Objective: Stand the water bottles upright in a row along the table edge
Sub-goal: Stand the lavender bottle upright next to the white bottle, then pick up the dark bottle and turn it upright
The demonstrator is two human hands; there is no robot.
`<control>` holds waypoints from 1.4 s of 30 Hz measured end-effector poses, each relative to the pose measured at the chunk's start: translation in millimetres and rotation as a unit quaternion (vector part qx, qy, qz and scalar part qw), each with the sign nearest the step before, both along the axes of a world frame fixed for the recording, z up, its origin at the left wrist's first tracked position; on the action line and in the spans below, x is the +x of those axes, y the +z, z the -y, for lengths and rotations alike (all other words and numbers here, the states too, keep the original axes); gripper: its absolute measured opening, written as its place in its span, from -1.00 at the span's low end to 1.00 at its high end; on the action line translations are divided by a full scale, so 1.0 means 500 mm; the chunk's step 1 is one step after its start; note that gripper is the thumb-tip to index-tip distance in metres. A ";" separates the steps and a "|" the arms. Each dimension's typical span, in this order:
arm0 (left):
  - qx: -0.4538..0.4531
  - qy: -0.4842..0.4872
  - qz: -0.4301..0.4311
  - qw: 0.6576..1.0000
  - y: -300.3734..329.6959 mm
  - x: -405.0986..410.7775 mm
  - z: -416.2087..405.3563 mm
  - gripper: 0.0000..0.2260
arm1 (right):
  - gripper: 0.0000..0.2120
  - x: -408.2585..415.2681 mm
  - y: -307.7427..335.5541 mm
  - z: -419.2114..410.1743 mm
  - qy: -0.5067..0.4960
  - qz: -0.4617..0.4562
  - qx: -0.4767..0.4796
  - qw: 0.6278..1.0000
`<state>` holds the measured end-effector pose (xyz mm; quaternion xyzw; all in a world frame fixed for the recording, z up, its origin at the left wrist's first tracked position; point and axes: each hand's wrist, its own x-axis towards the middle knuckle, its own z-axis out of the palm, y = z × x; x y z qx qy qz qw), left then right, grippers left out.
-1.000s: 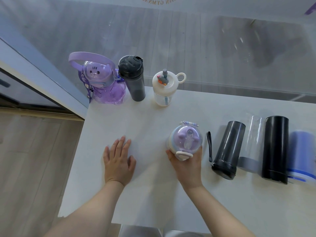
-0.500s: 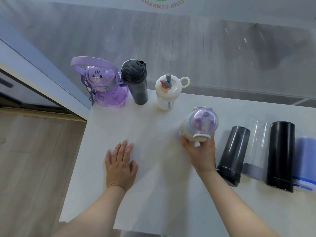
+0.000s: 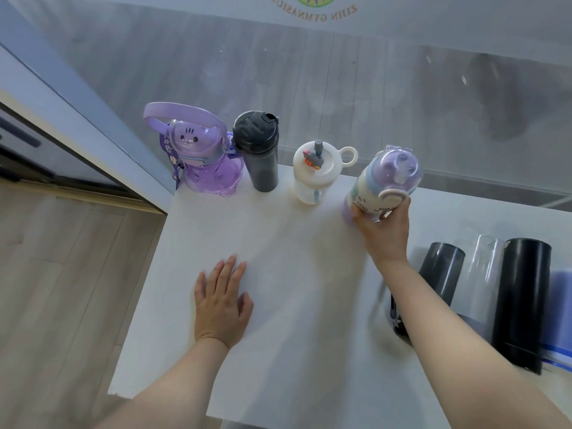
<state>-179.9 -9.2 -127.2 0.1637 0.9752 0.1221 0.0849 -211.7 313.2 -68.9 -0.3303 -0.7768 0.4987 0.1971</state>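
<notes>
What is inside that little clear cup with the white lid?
Through the clear wall of the cup a blue-grey straw shows, running down from the lid. No liquid is evident. The white lid, with a small toy figure on top, hides the upper inside.

Two bare forearms come up from the bottom edge of the head view, ending in the left hand [image 3: 221, 305] and the right hand [image 3: 382, 233]. No sleeve, cuff or glove covers either arm as far down as the picture shows; where any clothing begins lies out of frame. Wrists and fingers carry no watch, band or ring that can be made out. The nails look short and unpainted, though motion blur on the left fingertips [image 3: 230, 261] makes that hard to confirm. The forearms are smooth, without visible marks.
</notes>
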 end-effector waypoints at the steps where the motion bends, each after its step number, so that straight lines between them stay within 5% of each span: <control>1: 0.000 0.000 0.000 1.000 0.000 0.000 0.000 -0.46 | -0.29 -0.006 0.001 -0.003 0.002 -0.002 -0.002 1.000; 21: 0.002 -0.008 0.013 1.000 0.000 0.000 0.002 -0.46 | -0.38 -0.009 0.025 -0.032 0.051 0.062 -0.031 0.996; 26: -0.008 -0.014 0.025 1.000 0.002 0.002 -0.002 -0.44 | -0.18 0.052 0.030 -0.049 0.073 0.143 -0.023 0.987; 32: -0.016 -0.017 0.033 0.999 0.004 0.003 -0.005 -0.43 | -0.50 0.195 0.065 -0.051 0.075 0.179 0.091 0.977; 35: -0.016 -0.026 0.028 0.999 0.005 0.005 -0.004 -0.41 | -0.58 0.267 0.067 -0.065 0.162 0.232 0.198 0.938; 38: -0.008 -0.007 0.023 1.000 0.011 0.004 -0.016 -0.38 | -0.54 0.322 0.061 -0.073 0.212 0.273 0.253 0.904; 42: 0.007 -0.048 0.026 0.998 0.018 0.024 -0.067 -0.41 | -0.39 0.368 0.073 -0.075 0.191 0.280 0.212 0.917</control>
